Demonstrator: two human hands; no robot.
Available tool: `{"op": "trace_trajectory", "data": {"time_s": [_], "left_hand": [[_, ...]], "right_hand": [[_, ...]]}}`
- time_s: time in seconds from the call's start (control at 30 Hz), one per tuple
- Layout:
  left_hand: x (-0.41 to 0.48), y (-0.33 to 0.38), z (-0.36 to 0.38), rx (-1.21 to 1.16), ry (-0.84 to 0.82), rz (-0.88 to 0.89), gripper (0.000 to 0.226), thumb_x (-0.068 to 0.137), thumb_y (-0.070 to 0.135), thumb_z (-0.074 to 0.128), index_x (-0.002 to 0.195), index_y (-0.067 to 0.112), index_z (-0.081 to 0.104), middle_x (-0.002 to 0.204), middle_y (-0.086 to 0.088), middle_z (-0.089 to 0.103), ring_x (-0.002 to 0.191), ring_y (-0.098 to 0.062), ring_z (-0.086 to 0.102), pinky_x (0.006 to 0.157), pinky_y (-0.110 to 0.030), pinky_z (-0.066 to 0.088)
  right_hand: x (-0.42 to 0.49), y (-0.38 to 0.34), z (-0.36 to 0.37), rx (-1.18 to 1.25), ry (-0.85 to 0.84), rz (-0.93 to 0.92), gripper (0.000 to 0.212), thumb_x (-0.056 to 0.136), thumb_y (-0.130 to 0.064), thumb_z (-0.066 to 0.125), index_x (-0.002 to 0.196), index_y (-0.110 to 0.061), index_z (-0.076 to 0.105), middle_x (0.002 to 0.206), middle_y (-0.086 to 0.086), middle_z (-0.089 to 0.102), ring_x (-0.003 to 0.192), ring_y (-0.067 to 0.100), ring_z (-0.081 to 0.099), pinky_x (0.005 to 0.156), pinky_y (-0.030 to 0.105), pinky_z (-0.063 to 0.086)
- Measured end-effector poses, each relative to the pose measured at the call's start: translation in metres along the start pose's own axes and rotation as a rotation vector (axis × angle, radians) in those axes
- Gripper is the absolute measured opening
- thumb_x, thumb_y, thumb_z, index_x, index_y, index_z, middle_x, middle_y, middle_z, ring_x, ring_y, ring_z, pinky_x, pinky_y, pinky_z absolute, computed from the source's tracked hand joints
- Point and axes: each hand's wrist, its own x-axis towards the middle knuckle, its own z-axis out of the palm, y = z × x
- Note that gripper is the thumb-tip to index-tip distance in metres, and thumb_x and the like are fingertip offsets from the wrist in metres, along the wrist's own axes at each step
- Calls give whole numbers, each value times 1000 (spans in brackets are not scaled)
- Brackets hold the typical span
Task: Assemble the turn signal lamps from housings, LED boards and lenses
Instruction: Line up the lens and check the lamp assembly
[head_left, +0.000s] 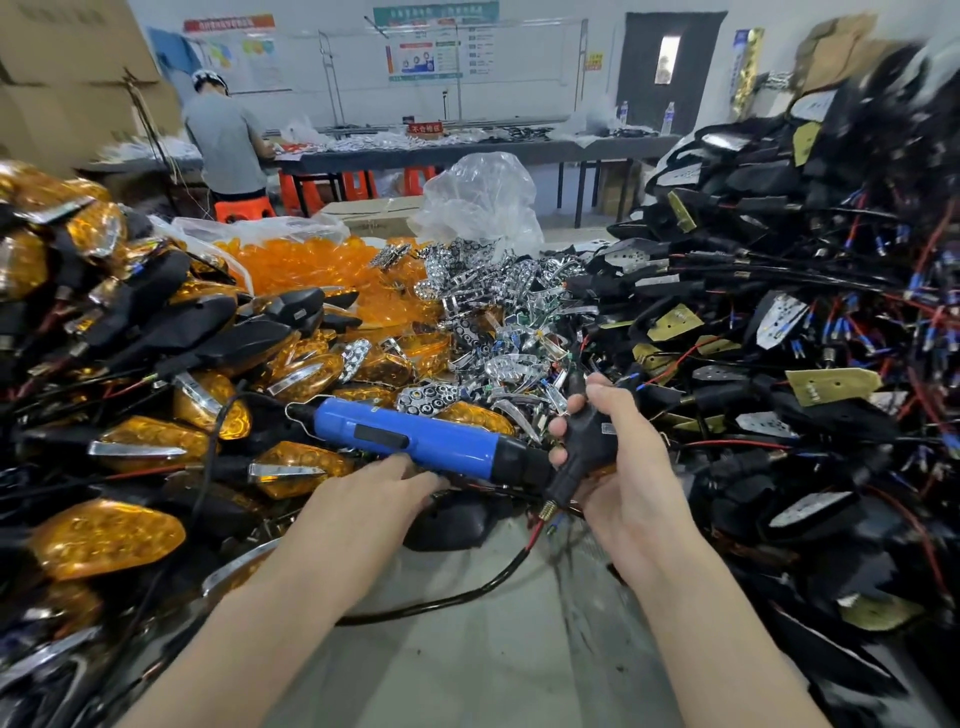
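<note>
My right hand (618, 457) grips a black lamp housing (589, 441) with its stalk and red and black wires hanging below. A blue electric screwdriver (415, 436) lies level, its black nose against the housing. My left hand (384, 488) is under the screwdriver's body, fingers reaching round it. Finished amber lamps (104, 535) are heaped at the left. Loose amber lenses (311, 265) sit in a bag behind. Chrome reflectors and LED boards (493, 322) lie in the middle. Black housings with boards and wires (779, 338) pile up at the right.
The grey table top (467, 649) shows between my forearms, with the screwdriver's black cable (457, 597) curving across it. A crumpled clear plastic bag (483, 197) stands behind the parts. A person in a grey shirt (223, 145) works at a far bench with orange stools.
</note>
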Motion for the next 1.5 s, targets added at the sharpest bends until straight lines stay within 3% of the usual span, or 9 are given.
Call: {"op": "trace_trajectory", "data": {"time_s": [0.13, 0.37, 0.63, 0.8, 0.9, 1.03, 1.1, 1.3, 1.5], "left_hand": [[-2, 12, -3, 110, -16, 12, 36, 96, 17, 55, 129, 31, 48, 120, 7, 48, 112, -13, 55, 60, -23, 34], [-1, 19, 0, 92, 32, -75, 28, 99, 23, 56, 125, 25, 46, 121, 6, 52, 113, -11, 54, 67, -21, 41], [1, 1, 8, 56, -10, 33, 55, 91, 6, 60, 138, 25, 40, 135, 6, 46, 122, -10, 47, 99, -25, 47], [-5, -4, 2, -387, 109, -96, 25, 96, 18, 54, 115, 34, 52, 101, 19, 54, 88, -2, 58, 75, -21, 52], [-8, 7, -1, -736, 194, -184, 29, 91, 11, 62, 97, 39, 56, 84, 16, 58, 82, -1, 59, 70, -17, 50], [-6, 26, -4, -1079, 275, -248, 29, 92, 7, 64, 92, 36, 64, 86, 13, 67, 81, -10, 68, 77, -28, 55], [-3, 35, -11, -1215, 318, -233, 29, 93, 10, 64, 92, 39, 66, 88, 11, 71, 82, -8, 70, 73, -21, 54], [22, 62, -42, -1325, 411, -97, 31, 92, 4, 64, 94, 35, 67, 90, 16, 71, 86, 3, 67, 75, -6, 48], [40, 77, -48, -1200, 454, -25, 36, 91, 7, 66, 92, 42, 63, 89, 22, 69, 88, 1, 66, 72, -12, 52]], "right_hand": [[0, 1, 0, 3, -14, 4, 25, 86, -20, 70, 109, -18, 62, 77, 2, 62, 59, 17, 61, 45, 27, 47], [0, 1, 1, -6, 1, 24, 25, 93, -24, 69, 112, -14, 57, 76, 1, 62, 59, 16, 61, 45, 27, 48], [1, 2, -2, -23, 7, 30, 24, 93, -26, 71, 110, -13, 59, 78, 2, 64, 60, 17, 63, 47, 27, 50], [3, 2, 0, -44, 23, 26, 23, 94, -26, 69, 111, -15, 60, 78, 2, 65, 60, 17, 63, 47, 28, 50], [2, 3, 3, -34, 8, 29, 15, 97, -31, 65, 101, -17, 61, 75, 3, 64, 58, 19, 62, 47, 27, 49], [0, 5, 3, 8, -19, 43, 28, 103, -45, 50, 100, -18, 59, 72, 3, 63, 58, 20, 61, 47, 27, 48], [0, 7, 3, -2, -34, 31, 33, 104, -47, 47, 99, -17, 59, 71, 4, 62, 58, 20, 60, 46, 28, 47], [1, 15, 7, -182, -33, -29, 39, 106, -48, 44, 87, -23, 68, 71, 4, 66, 56, 19, 64, 45, 28, 50], [2, 20, 3, -307, -27, -92, 41, 90, -64, 52, 91, -30, 76, 89, 8, 76, 78, 23, 74, 58, 32, 57]]}}
